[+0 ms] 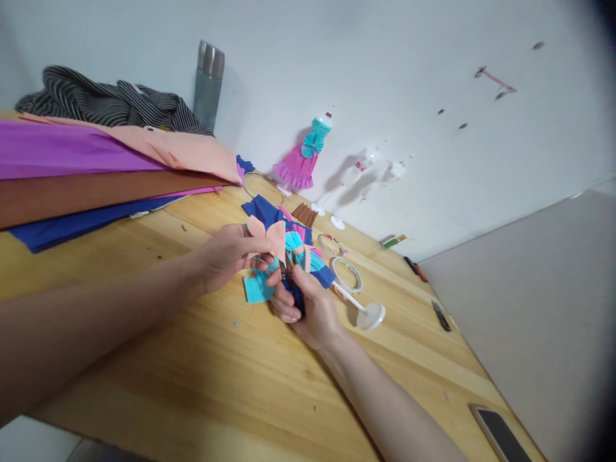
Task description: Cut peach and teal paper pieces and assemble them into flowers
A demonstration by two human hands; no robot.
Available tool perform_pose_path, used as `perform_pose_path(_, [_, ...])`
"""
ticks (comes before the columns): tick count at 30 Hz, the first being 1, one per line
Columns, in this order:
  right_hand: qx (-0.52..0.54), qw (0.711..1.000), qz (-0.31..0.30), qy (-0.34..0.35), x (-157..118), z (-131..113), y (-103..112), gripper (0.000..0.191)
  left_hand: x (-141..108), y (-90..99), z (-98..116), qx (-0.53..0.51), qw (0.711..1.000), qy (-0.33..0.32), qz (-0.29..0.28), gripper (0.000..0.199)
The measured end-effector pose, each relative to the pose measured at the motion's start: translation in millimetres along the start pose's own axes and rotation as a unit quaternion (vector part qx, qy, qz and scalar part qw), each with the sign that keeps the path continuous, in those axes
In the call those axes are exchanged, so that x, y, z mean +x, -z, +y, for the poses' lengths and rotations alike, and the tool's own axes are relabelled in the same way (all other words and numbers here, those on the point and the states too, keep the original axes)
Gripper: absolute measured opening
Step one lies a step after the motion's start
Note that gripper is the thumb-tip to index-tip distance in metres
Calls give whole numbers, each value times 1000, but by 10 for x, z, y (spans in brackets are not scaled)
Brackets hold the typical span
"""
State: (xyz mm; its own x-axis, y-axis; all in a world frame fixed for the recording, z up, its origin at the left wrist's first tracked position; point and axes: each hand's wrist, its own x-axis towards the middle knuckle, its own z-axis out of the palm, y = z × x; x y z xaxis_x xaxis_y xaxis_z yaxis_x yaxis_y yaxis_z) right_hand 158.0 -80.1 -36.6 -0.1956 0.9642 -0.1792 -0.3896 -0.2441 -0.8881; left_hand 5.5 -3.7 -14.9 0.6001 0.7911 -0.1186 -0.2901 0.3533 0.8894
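Note:
Between the thumb and fingers of my left hand (235, 251) is a peach paper cutout (272, 239) with rounded petal-like lobes. My right hand (308, 295) grips a pair of dark blue scissors (291, 289), whose blades meet the lower edge of the peach paper. A narrow peach strip (307, 256) curls beside the blades. Under and behind both hands lie turquoise paper (257, 289) and dark blue paper (262, 210), along with pink pieces. A white stand with a round base (370, 316) lies tipped over to the right of my right hand, partly covered by blue and turquoise paper.
Large coloured sheets (86, 151) and a striped cloth (120, 102) lie at the left, near a grey-green flask (209, 86). A doll form in a pink skirt (298, 163) stands by the wall. Tape rolls (346, 276), a cutter (441, 316) and a phone (500, 433) lie rightward.

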Motion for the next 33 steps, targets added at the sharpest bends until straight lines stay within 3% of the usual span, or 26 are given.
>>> perform_pose_path(14, [-59, 997, 37, 43, -12, -9, -16, 36, 80, 16, -75, 65, 997, -42, 28, 10])
perform_pose_path(22, [-69, 996, 39, 33, -5, 9, 5, 37, 44, -25, 9, 95, 993, -28, 60, 8])
perform_pose_path(26, [-67, 997, 34, 30, -7, 6, -5, 37, 61, -8, 8, 117, 988, -46, 86, 8])
perform_pose_path(33, [-56, 998, 29, 22, 4, 5, 5, 37, 76, 12, -26, 136, 985, -72, 84, 9])
